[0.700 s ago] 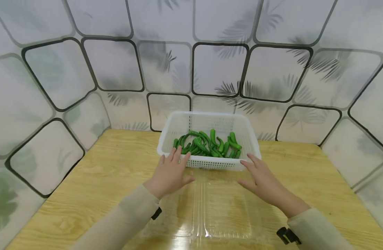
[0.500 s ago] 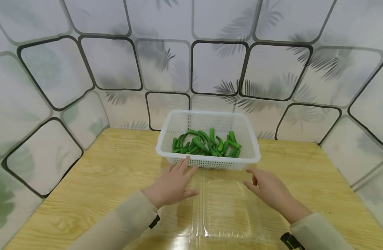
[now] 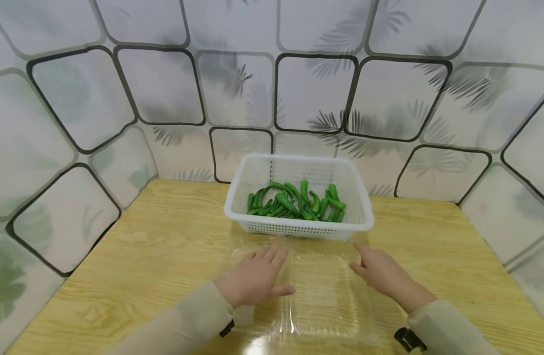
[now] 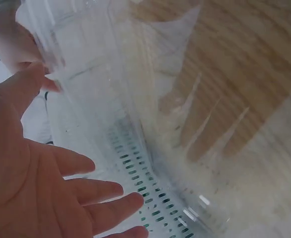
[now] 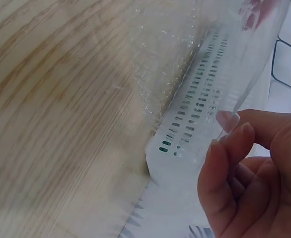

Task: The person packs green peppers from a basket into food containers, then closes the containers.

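Observation:
A clear plastic clamshell box [image 3: 325, 301] lies spread on the table, its see-through outline hard to trace. My left hand [image 3: 254, 278] is over the box's left half with the fingers spread. In the left wrist view the fingers of this left hand [image 4: 61, 183] stretch out straight beside the plastic, gripping nothing. At the far right corner my right hand [image 3: 383, 273] pinches the box's thin edge. The right wrist view has this edge between thumb and fingertips of the right hand [image 5: 254, 168]. Just beyond stands a white perforated basket [image 3: 298, 230] holding several green chili peppers [image 3: 289, 202].
The wooden table [image 3: 156, 236] reaches to a wall covering [image 3: 236, 98] patterned with rounded squares and leaves. This covering encloses the back and both sides. The basket stands close to the back wall.
Both hands have drawn back from the basket's front rim to the clear box. The right fingers have curled and now pinch its edge; the left hand stays spread.

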The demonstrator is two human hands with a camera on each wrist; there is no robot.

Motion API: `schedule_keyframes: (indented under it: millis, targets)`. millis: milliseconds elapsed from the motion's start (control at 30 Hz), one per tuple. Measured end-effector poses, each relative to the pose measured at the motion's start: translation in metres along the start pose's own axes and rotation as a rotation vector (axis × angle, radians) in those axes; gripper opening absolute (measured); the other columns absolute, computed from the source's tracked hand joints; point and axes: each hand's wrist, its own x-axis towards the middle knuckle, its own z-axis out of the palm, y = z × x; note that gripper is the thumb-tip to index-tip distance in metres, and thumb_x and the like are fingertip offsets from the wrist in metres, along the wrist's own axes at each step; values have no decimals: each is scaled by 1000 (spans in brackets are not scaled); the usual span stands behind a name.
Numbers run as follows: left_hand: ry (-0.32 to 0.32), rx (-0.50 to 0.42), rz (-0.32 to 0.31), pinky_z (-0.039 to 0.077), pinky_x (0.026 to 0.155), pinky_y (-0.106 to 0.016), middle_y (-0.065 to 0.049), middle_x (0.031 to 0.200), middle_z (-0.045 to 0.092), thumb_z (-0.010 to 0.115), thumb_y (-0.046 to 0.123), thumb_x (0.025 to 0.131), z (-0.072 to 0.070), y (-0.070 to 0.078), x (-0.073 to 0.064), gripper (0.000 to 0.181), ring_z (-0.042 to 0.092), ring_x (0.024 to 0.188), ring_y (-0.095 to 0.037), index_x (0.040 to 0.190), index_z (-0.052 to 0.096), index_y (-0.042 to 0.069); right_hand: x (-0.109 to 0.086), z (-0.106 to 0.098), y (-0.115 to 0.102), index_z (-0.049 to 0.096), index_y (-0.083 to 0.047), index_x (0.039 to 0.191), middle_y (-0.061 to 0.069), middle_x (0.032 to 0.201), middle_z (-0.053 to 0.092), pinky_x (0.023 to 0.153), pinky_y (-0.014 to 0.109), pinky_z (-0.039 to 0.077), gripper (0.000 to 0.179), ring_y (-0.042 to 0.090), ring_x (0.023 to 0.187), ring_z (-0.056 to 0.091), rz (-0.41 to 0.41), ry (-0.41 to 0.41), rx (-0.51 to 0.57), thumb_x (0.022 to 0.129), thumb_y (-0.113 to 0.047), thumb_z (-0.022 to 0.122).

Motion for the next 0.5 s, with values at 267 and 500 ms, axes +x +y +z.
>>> schedule_keyframes:
  millis: [267, 500]
  targets:
    - [-58, -93, -54, 41, 93, -50, -21, 149, 23, 43, 71, 82, 9, -1, 1, 96, 41, 125, -38, 150, 16, 9, 4, 2, -2, 33, 17, 134, 1, 67, 53, 52, 30, 42, 56, 12, 57, 48, -10, -11, 24, 90, -8, 58]
    - [-154, -264, -35, 42, 91, -53, -21, 151, 17, 57, 77, 68, 12, -8, 2, 118, 30, 130, -44, 151, 1, 14, 4, 1, -2, 33, 18, 134, 0, 62, 49, 49, 29, 39, 55, 12, 51, 43, -34, -12, 16, 91, -5, 56]
